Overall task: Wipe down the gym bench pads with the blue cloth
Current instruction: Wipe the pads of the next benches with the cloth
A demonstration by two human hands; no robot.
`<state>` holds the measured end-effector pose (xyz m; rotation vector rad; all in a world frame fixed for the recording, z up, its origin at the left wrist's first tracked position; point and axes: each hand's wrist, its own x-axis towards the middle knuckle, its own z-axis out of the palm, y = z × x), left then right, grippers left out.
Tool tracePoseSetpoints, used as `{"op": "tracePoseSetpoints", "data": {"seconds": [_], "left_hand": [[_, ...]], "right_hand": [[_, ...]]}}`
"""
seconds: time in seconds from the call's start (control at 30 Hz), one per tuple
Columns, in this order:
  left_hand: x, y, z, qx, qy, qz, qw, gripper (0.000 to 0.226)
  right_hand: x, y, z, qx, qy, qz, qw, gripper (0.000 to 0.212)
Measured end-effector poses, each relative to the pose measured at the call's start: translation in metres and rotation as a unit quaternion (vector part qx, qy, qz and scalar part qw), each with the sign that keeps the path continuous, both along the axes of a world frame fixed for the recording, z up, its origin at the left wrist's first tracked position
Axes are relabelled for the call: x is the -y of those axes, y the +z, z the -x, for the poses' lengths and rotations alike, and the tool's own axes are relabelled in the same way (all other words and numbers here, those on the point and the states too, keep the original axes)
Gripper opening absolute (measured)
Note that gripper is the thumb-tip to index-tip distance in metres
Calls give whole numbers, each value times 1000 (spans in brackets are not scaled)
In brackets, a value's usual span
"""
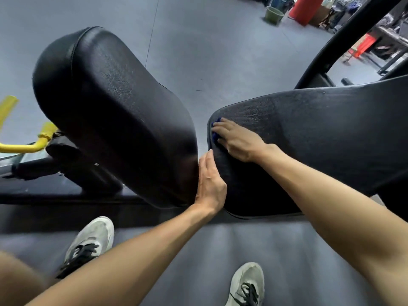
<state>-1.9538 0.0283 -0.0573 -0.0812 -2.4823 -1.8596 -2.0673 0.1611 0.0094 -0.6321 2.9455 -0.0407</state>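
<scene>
The right hand [237, 140] lies flat on the right black pad [309, 133], near its left edge. Its fingers are straight and press down on the blue cloth [215, 129]. Only small bits of the cloth peek out under the fingertips. The left hand [210, 186] is tucked in the gap between the two pads, fingers straight and close together, touching the edge of the right pad. The big left pad [114, 111] stands just beside it. Yellow handles [28, 144] stick out at the far left. A green bucket [273, 15] and a red bag [306, 8] stand far away. Two white shoes [90, 241] are near.
</scene>
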Motion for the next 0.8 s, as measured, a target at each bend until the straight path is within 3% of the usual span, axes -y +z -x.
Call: {"op": "tracePoseSetpoints", "data": {"seconds": [0.17,0.37,0.57,0.8], "left_hand": [[11,7,-11,18,-27,-11,999,66],[25,11,-36,20,-79,53,995,68],[34,7,-51,-27,-148,141,979,50],[25,29,-69,-45,-195,220,955,55]], "right_hand": [[2,0,-67,23,49,7,998,45],[-6,1,-140,15,105,5,994,48],[-18,4,-201,-43,142,-3,989,43],[-64,25,-249,-146,106,-53,982,43]]}}
